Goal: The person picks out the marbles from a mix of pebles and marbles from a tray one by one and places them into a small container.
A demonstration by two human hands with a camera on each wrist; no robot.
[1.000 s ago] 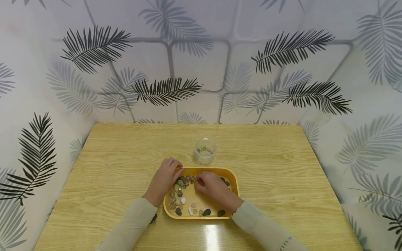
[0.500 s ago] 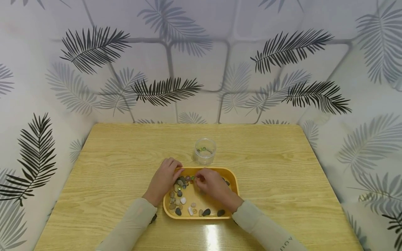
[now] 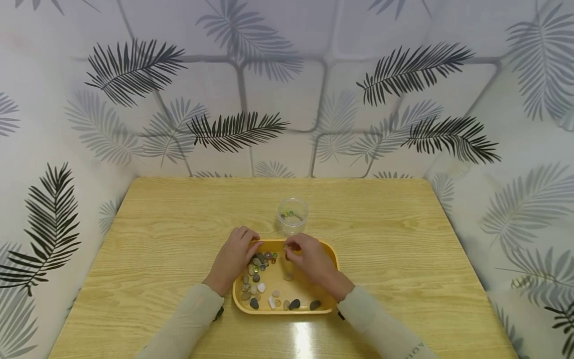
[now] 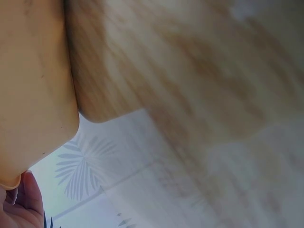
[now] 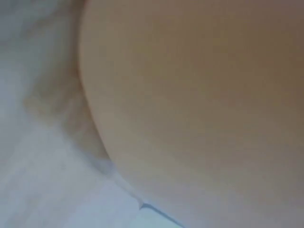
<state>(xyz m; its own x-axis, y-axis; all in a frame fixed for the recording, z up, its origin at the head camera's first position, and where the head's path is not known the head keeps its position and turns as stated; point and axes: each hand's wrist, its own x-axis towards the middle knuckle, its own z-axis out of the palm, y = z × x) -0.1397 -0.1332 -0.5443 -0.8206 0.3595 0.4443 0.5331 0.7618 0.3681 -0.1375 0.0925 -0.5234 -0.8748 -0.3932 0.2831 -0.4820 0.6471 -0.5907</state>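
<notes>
A yellow tray (image 3: 287, 312) holds stones and glass marbles, most of them grouped at its left side. My left hand (image 3: 230, 259) grips the tray's back left rim; in the left wrist view, its fingers (image 4: 29, 194) curl by the yellow rim. Above the tray's back part, my right hand (image 3: 311, 257) pinches a small marble, mostly hidden by the fingertips. Left of those fingertips lie a green marble (image 3: 275, 255) and a purple marble (image 3: 268, 256). Behind the tray stands a clear round cup (image 3: 293, 227) with several green and dark marbles inside. Blurred skin fills much of the right wrist view.
The tray rests on a light wooden table (image 3: 381, 224). Dark stones (image 3: 294, 304) and a white stone (image 3: 271, 302) lie along the tray's near side. Leaf-patterned sheeting (image 3: 287, 89) rises behind the table and at both sides.
My right hand has risen and shifted slightly right, towards the back rim and the cup, its fingertips moving away from the green marble. The left hand has stayed in place.
</notes>
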